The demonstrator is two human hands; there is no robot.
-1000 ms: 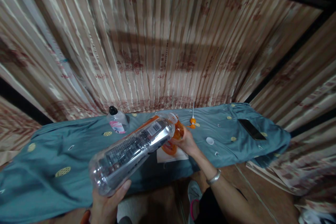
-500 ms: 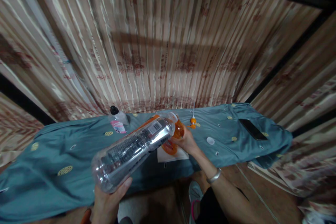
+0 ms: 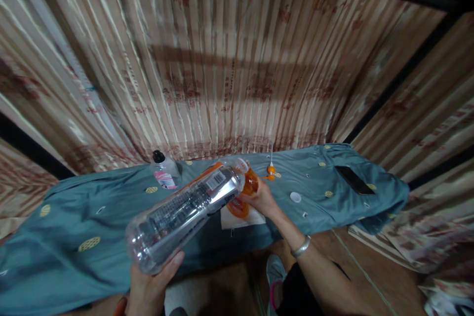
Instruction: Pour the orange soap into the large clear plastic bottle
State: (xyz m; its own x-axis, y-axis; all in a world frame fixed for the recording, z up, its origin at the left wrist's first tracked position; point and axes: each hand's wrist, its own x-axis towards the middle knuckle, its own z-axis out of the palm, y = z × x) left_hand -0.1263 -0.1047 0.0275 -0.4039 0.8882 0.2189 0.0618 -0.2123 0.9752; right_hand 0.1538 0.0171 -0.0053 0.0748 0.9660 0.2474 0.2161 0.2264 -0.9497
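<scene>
Glossy, smooth, clear plastic forms the large labelled bottle (image 3: 181, 217) in the grip; beside it, the gripped orange bottle (image 3: 251, 182) looks like shiny translucent plastic. Beneath the grip, the teal patterned cloth (image 3: 126, 237) looks matt and wrinkled; below, the silver bracelet (image 3: 301, 247) shines like metal.

Open cloth on desk (image 3: 118, 217) between pink-labelled bottle (image 3: 165, 174) and near edge; right side passable, but orange pump (image 3: 271, 172), white disc (image 3: 295, 197), phone (image 3: 354, 180) obstruct.
</scene>
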